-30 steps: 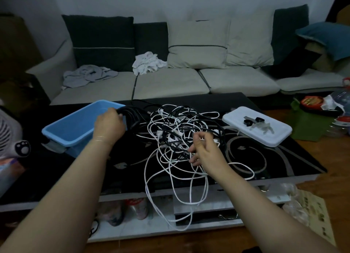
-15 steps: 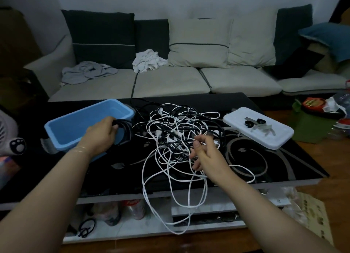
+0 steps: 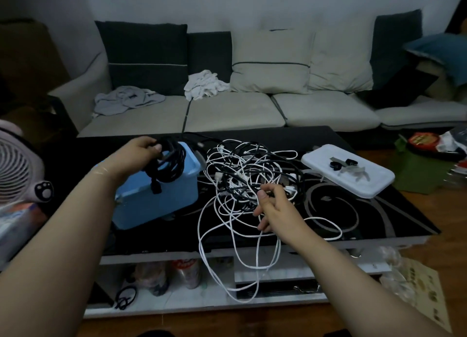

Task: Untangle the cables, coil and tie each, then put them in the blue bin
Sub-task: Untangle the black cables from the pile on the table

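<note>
My fingers on the left hand (image 3: 137, 151) are curling round a thick black rubber-sheathed cable coil (image 3: 168, 161), holding it up just above the open top of the rectangular blue plastic bin (image 3: 161, 197), with its black plug end dangling against the bin's near wall. My right hand (image 3: 274, 206) is hovering at the near edge of the tangled heap of thin white and black cables (image 3: 249, 182) on the table, thumb and fingers loosely bent; the dim light makes it hard to tell whether they are pinching a strand or merely touching it.

The bin is sitting on the left part of the glossy black glass coffee table (image 3: 366, 218), just beside the heap. Several white loops are hanging over the table's front edge toward the shelf below.

What is worrying me: I cannot see a tie on the black coil, so if I am letting go now it may spring loose inside the bin. It may also still be linked to the heap, and dropping it could drag strands along. The hanging white loops could slide off and pull the heap to the floor if my right hand tugs carelessly. To the right, a flat white plastic lid (image 3: 347, 171) is carrying small dark ties, near enough to be swept off.
</note>
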The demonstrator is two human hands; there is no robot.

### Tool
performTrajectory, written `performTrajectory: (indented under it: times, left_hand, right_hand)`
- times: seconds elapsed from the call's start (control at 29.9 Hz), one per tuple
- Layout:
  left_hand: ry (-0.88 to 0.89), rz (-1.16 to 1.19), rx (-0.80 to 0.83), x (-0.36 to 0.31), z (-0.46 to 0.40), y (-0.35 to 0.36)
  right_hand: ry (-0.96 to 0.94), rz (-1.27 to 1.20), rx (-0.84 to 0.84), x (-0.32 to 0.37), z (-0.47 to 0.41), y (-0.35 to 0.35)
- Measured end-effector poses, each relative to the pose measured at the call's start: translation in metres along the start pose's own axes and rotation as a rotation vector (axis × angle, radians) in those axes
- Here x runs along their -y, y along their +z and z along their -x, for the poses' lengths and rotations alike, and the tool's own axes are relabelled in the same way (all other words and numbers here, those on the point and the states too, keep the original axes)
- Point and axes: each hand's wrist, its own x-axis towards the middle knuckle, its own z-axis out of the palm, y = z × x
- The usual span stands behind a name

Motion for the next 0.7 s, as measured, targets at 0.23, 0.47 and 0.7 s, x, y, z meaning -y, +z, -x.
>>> performTrajectory:
  times: [0.23,0.47,0.7]
  left_hand:
    - [-0.352,0.396,-0.096,-0.003,-0.037,0.004]
    - [-0.484,0.174,-0.133,0.031,-0.051,0.008]
    - [-0.488,-0.352,-0.029,0.041,-0.045,0.009]
  right_hand:
    - [0.036,0.026,-0.001,-0.004,-0.005,-0.006]
    - [0.023,0.146,0.042,-0.012,-0.010,-0.006]
    - [0.026,0.342,0.152,-0.014,-0.007,-0.003]
